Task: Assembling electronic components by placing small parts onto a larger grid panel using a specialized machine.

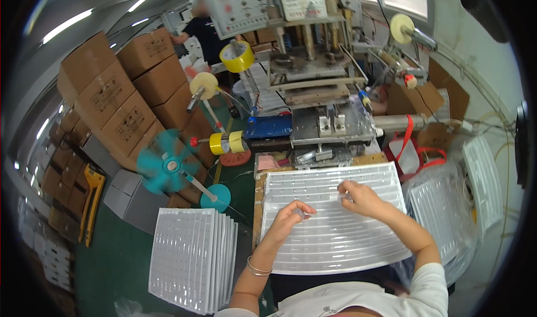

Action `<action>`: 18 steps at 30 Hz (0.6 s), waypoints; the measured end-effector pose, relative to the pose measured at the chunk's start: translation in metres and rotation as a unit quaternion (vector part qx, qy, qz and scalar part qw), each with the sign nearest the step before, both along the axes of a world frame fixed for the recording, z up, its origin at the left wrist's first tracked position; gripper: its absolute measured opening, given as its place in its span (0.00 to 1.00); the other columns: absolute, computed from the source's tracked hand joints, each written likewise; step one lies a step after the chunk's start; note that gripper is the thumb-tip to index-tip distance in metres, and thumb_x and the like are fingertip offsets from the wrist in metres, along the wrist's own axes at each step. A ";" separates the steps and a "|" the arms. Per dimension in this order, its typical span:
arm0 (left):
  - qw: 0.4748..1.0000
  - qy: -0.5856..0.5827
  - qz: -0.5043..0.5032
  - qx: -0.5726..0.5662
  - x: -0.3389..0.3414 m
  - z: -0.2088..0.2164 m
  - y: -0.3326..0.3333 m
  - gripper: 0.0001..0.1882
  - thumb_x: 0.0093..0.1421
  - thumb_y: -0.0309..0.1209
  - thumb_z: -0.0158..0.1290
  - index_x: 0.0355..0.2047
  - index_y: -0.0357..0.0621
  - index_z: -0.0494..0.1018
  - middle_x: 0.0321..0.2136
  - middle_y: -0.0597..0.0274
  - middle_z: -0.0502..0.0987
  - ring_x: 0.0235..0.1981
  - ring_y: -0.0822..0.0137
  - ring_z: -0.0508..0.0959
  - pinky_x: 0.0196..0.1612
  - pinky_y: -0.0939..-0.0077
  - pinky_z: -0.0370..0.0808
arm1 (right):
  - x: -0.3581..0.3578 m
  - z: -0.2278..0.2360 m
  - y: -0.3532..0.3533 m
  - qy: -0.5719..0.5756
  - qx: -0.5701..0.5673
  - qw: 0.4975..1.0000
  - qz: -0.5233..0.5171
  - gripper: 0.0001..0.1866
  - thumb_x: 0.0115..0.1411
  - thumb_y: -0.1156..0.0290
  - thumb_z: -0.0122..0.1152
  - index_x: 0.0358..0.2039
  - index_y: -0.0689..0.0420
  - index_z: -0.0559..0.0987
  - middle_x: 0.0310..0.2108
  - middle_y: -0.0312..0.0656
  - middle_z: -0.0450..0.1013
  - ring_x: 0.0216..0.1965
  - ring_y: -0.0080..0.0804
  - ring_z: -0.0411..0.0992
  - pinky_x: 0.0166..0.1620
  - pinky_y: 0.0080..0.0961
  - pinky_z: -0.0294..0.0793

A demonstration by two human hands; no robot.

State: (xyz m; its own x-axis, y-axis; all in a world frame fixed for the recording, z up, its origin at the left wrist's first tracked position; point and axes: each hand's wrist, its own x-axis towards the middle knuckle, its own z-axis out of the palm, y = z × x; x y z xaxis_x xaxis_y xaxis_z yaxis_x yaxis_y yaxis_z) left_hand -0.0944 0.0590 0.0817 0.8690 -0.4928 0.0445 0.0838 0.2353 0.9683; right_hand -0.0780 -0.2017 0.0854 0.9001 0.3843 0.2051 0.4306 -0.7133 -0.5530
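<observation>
White ribbed plastic tray (335, 244) lying on a brown work board (369, 159), directly below both of a person's bare hands. Its ribs run left to right, and it looks slightly longer that way. The right hand (361, 198) reaches over the far right part, closer to the far edge; the left hand (291, 216) is over the left part, closer to the left edge. Both hands have curled fingers, with thumb and forefinger drawn near each other; whether either pinches anything, one cannot tell. The near edge bows toward the person's body. A metal press (335, 124) bounds the far side, bagged trays (439, 216) the right, stacked trays (187, 255) the left. Open room lies above the tray.
</observation>
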 end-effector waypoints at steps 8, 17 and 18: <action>0.988 -0.025 0.015 0.151 0.000 -0.009 -0.001 0.15 0.50 0.16 0.39 0.37 0.36 0.70 0.38 0.61 0.73 0.44 0.70 0.71 0.52 0.71 0.67 | 0.001 -0.006 0.007 0.029 0.065 0.997 0.025 0.09 0.55 0.72 0.53 0.38 0.58 0.74 0.38 0.47 0.74 0.36 0.45 0.74 0.38 0.36 0.75; 0.960 -0.137 0.135 0.202 0.017 -0.025 -0.008 0.09 0.52 0.23 0.47 0.34 0.40 0.73 0.31 0.64 0.74 0.33 0.70 0.74 0.37 0.78 0.70 | 0.028 0.002 -0.014 0.014 0.118 0.992 -0.033 0.11 0.56 0.76 0.53 0.41 0.60 0.75 0.41 0.47 0.73 0.38 0.41 0.75 0.37 0.29 0.77; 0.943 -0.156 0.158 0.249 0.020 -0.022 -0.010 0.09 0.52 0.24 0.48 0.35 0.41 0.73 0.30 0.62 0.74 0.34 0.67 0.74 0.38 0.75 0.70 | 0.031 0.005 -0.018 0.038 0.131 0.989 -0.049 0.11 0.56 0.76 0.53 0.41 0.60 0.75 0.42 0.47 0.73 0.38 0.41 0.75 0.37 0.28 0.77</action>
State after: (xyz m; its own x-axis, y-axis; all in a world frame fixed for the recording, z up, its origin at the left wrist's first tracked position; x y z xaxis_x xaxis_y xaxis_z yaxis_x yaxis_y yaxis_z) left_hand -0.0749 0.0489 0.0595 0.9590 -0.2388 0.1529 -0.2207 -0.2903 0.9311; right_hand -0.0469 -0.2197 0.0901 0.9471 0.2375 0.2158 0.3163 -0.5774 -0.7527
